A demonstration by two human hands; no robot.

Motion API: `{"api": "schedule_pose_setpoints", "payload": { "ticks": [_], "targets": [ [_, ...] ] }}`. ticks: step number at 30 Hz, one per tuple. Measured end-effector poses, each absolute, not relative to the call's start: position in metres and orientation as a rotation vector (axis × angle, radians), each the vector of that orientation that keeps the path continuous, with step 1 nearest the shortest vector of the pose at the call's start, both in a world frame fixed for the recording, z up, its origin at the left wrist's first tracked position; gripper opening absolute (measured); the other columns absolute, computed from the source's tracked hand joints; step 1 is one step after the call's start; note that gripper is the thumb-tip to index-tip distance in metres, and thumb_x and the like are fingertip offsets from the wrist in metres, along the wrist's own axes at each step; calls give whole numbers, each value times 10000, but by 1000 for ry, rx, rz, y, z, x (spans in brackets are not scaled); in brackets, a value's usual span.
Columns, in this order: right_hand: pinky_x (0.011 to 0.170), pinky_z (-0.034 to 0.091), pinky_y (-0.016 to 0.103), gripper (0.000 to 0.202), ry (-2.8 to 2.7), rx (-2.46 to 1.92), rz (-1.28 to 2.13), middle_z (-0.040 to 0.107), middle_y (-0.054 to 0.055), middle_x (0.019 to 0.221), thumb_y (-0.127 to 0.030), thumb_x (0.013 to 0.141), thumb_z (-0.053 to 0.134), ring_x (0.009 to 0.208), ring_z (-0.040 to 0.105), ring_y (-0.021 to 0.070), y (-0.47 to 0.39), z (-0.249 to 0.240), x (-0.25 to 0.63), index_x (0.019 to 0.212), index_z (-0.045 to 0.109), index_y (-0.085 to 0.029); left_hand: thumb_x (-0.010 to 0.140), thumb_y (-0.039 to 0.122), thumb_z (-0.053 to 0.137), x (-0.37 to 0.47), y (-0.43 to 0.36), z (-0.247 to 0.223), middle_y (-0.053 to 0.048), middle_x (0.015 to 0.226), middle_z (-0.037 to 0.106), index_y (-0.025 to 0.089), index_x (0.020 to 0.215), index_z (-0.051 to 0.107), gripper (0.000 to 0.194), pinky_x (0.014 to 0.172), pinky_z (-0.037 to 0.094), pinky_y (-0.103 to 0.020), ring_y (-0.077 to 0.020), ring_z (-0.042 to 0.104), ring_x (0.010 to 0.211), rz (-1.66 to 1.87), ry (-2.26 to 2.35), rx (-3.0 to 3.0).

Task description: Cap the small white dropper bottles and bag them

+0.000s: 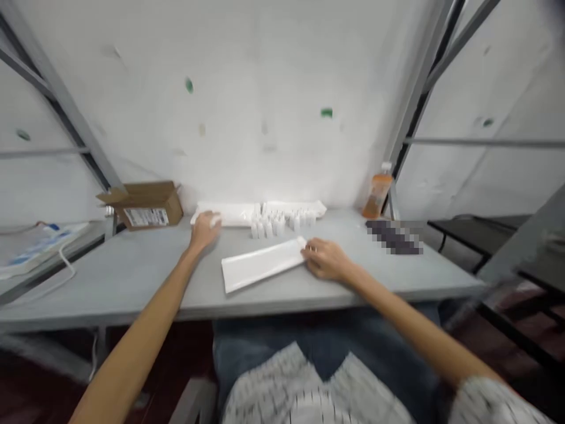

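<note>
A flat white sleeve point(262, 265) lies slantwise on the grey table, its right end pinched in my right hand point(325, 259). My left hand point(205, 229) is closed around something small and white beside the left end of a white wrapped pack point(236, 213) at the back of the table. A second white pack point(293, 207) lies to the right of the first one. In front of both packs stand several small white bottles point(274, 225), between my two hands. Blur hides the exact shape of what the left fingers hold.
An open cardboard box point(148, 206) sits at the back left. A bottle of orange liquid point(378, 191) and a dark pixelated object point(394, 237) are at the right. A power strip with a cable point(44, 250) lies at far left. Metal frames flank the table point(132, 277).
</note>
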State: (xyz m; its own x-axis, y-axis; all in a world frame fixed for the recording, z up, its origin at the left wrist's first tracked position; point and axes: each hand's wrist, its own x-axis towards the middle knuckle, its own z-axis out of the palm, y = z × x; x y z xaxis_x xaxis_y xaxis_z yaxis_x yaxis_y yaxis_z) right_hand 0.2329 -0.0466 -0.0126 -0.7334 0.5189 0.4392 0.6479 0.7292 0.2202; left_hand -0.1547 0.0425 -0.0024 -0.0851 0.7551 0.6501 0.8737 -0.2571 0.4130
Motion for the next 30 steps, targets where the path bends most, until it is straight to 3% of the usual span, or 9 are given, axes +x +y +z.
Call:
{"api": "schedule_pose_setpoints", "payload": {
  "ticks": [4, 7, 14, 18, 26, 30],
  "targets": [
    [594, 365, 264, 214, -2565, -932, -525, 656, 114, 960, -292, 896, 513, 789, 580, 190, -51, -11, 230, 929, 678, -162, 860, 366, 463, -138, 30, 18, -104, 1114, 622, 192, 955, 672, 289, 1045, 410, -445, -261, 540, 1157, -1358, -1623, -2056],
    [645, 407, 280, 362, -2421, -934, -492, 654, 127, 1068, -443, 929, 484, 816, 609, 198, -54, -12, 234, 1081, 664, -169, 885, 444, 469, -122, 12, 35, -93, 1081, 654, 195, 1026, 667, 348, 1000, 452, -413, -237, 593, 1070, -1457, -1431, -2163],
    [607, 430, 273, 383, -2316, -1058, -317, 642, 107, 1182, -466, 942, 474, 757, 659, 174, -51, -16, 248, 1162, 652, -209, 967, 454, 363, -82, -35, 71, -58, 1186, 647, 191, 1084, 650, 407, 1035, 425, -355, -205, 559, 1154, -1493, -1420, -2272],
    [605, 432, 272, 366, -2314, -1112, -313, 654, 94, 1165, -457, 939, 485, 766, 666, 177, -51, -20, 248, 1153, 659, -217, 951, 454, 414, -73, -37, 71, -47, 1189, 650, 210, 1079, 655, 366, 1032, 427, -364, -212, 565, 1151, -1445, -1459, -2358],
    [633, 437, 272, 340, -2343, -1106, -340, 677, 92, 1108, -425, 936, 498, 852, 659, 200, -51, -21, 247, 1113, 677, -196, 923, 446, 476, -65, -44, 74, -47, 1245, 631, 242, 1139, 650, 344, 784, 529, -329, -257, 558, 1169, -1395, -1478, -2490],
    [655, 446, 279, 332, -2332, -1117, -323, 686, 87, 1090, -412, 936, 506, 860, 659, 200, -49, -20, 247, 1106, 681, -187, 920, 468, 476, -61, -49, 73, -53, 1229, 642, 236, 1131, 651, 360, 784, 535, -334, -246, 576, 1144, -1343, -1496, -2573]
  ]
}}
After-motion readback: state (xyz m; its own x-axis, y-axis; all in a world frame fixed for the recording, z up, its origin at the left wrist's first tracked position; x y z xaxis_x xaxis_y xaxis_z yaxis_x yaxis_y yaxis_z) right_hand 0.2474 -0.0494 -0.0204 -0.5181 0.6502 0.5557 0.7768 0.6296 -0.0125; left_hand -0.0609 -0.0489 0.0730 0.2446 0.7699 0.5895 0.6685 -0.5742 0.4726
